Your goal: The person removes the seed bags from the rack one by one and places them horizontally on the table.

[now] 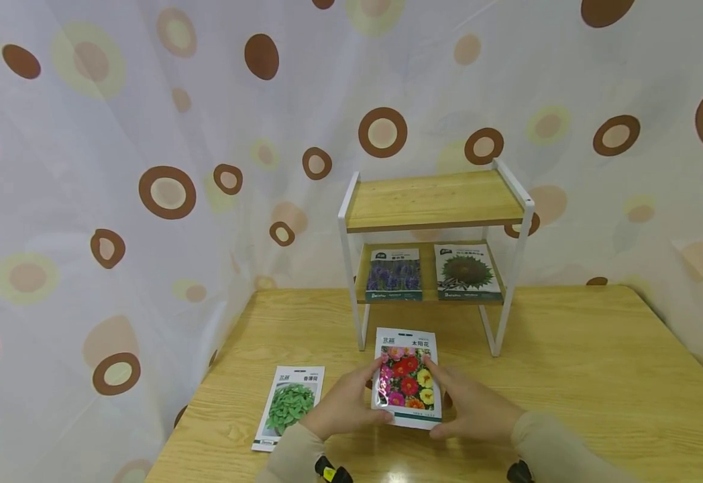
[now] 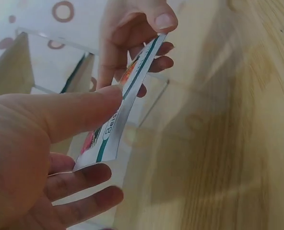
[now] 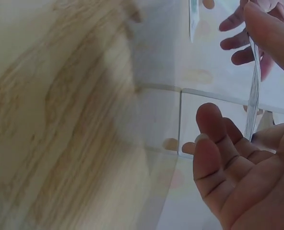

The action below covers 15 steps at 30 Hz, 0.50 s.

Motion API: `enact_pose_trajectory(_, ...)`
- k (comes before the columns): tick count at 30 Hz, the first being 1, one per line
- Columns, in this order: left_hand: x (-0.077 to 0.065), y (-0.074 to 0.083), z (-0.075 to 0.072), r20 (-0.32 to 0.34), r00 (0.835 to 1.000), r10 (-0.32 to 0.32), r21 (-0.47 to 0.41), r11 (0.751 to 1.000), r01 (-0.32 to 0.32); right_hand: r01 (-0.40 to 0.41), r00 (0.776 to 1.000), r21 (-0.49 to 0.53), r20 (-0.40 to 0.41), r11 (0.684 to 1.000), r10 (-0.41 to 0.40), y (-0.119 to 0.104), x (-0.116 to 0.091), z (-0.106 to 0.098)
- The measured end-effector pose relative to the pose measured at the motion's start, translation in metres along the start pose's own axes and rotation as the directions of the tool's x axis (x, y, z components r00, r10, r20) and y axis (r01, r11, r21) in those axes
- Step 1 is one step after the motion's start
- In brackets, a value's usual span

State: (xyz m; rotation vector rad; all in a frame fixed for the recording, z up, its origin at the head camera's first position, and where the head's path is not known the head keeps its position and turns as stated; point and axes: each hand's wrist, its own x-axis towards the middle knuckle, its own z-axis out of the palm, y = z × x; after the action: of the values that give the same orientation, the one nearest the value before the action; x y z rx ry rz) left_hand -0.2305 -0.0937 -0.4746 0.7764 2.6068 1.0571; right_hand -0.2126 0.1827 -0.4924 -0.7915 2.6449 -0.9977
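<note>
A seed packet with red, pink and yellow flowers (image 1: 408, 378) is held up over the table's front part, between both hands. My left hand (image 1: 347, 401) pinches its left edge, thumb on the printed face and fingers behind, as the left wrist view also shows with the thumb (image 2: 84, 108). On the opposite edge, my right hand (image 1: 475, 406) pinches the packet, with several fingers (image 3: 221, 163) curled behind it. Left of the left hand, a second seed packet with green leaves (image 1: 291, 407) lies flat on the table, partly covered by the left forearm.
Behind the hands stands a two-tier rack (image 1: 436, 201) with a white frame and wooden shelves. Its lower shelf bears a purple-flower packet (image 1: 394, 274) and a sunflower-head packet (image 1: 467, 271), side by side. The wooden table (image 1: 593, 362) meets a dotted curtain (image 1: 303, 121) at the back and left.
</note>
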Motion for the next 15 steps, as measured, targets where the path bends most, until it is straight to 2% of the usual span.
enact_pose_trajectory(6,-0.002,-0.007,0.003,-0.021,1.0,-0.015,0.141,0.99,0.018,-0.009,1.0,-0.025,0.027,1.0,0.009,-0.002,0.006,0.007)
enact_pose_trajectory(10,-0.003,-0.014,0.006,-0.027,1.0,0.001,0.228,0.974,0.005,-0.006,0.999,-0.013,0.047,1.0,0.007,0.0,0.009,0.011)
enact_pose_trajectory(13,-0.005,-0.019,0.009,-0.029,1.0,0.012,0.271,0.963,-0.004,0.004,0.998,-0.021,0.06,1.0,-0.003,0.004,0.012,0.016)
enact_pose_trajectory(15,-0.007,-0.022,0.01,-0.027,1.0,-0.005,0.276,0.961,0.013,0.002,0.997,-0.024,0.075,1.0,0.0,0.006,0.015,0.021)
